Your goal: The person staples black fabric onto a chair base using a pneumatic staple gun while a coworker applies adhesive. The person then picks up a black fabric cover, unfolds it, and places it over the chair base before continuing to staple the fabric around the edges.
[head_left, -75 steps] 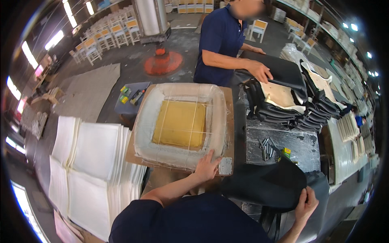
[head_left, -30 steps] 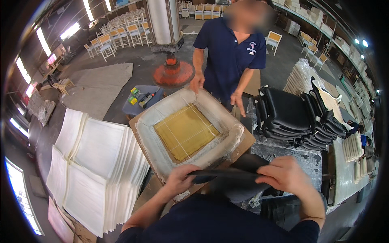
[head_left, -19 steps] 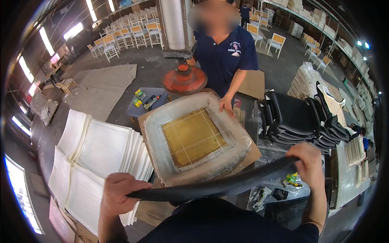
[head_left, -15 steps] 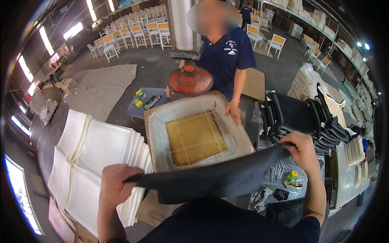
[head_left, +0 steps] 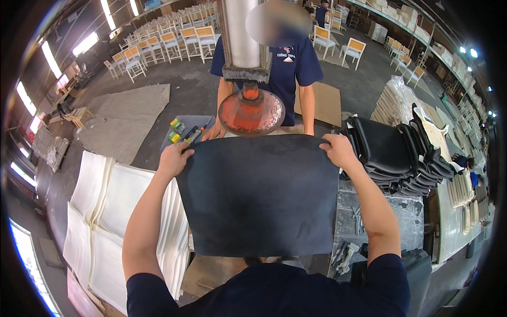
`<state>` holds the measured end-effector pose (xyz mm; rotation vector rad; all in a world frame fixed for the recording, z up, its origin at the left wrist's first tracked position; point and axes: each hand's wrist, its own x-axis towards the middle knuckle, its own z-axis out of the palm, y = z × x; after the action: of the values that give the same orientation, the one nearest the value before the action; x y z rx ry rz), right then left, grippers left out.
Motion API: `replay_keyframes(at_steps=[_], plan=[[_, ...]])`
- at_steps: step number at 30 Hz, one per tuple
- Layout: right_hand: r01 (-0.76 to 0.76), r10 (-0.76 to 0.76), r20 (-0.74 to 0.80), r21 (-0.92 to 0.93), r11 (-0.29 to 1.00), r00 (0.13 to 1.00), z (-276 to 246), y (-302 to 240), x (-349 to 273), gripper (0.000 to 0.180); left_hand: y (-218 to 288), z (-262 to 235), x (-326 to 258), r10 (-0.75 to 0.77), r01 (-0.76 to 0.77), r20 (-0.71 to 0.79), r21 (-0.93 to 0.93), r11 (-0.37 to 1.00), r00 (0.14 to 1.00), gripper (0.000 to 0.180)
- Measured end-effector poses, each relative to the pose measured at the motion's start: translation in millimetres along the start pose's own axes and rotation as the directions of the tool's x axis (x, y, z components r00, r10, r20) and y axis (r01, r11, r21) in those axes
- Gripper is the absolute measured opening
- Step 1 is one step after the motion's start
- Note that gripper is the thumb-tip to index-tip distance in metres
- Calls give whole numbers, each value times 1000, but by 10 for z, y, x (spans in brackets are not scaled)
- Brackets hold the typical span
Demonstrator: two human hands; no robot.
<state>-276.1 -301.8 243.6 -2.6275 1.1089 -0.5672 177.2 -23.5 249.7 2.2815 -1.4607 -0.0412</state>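
Note:
A black leather-like sheet [head_left: 259, 195] spreads out flat in front of me, over the padded square frame, which it almost wholly hides. My left hand [head_left: 177, 159] pinches the sheet's far left corner between thumb and fingers. At the far right corner, my right hand [head_left: 339, 150] grips it in the same way. Just beyond the far edge hangs a round, worn red press plate [head_left: 252, 113] under a metal column [head_left: 245, 37]. A co-worker in a dark shirt [head_left: 296, 68] stands behind it, one hand [head_left: 214, 130] by the sheet's far left side.
Stacked white sheets [head_left: 132, 185] lie to my left. Black padded seats [head_left: 380, 148] are piled at right, beside a work surface [head_left: 406, 219] with a staple gun-like tool [head_left: 346, 259]. A small stand [head_left: 185, 124] holds green-yellow boxes and tools. Chairs [head_left: 174, 45] fill the background.
Both my hands have moved forward, carrying the black sheet away from my body and spreading it over the frame. The co-worker's hand has left the frame's right rim.

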Motion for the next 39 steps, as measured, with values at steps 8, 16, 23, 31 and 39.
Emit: replay_keyframes(at_steps=[8,16,23,31,39], plan=[[-71,76,79,-71,995,994,600,346,840,31,-162,511,1045,-133,123,66,136,983,989,36],[-133,156,-159,146,980,975,824,644,514,73,-262,895,738,-118,113,-55,-85,990,991,68],[-625,619,233,556,548,750,1332,601,-2008,67,-1284,1302,-1574,-544,655,379,-547,521,748,74],[-623,779,229,741,250,584,1562,259,-2620,28,-1252,1537,-1986,-457,583,391,-689,430,799,37],[-651,703,279,681,336,654,1566,254,-2615,42,-1331,1398,-2022,-447,618,446,-682,392,776,42]])
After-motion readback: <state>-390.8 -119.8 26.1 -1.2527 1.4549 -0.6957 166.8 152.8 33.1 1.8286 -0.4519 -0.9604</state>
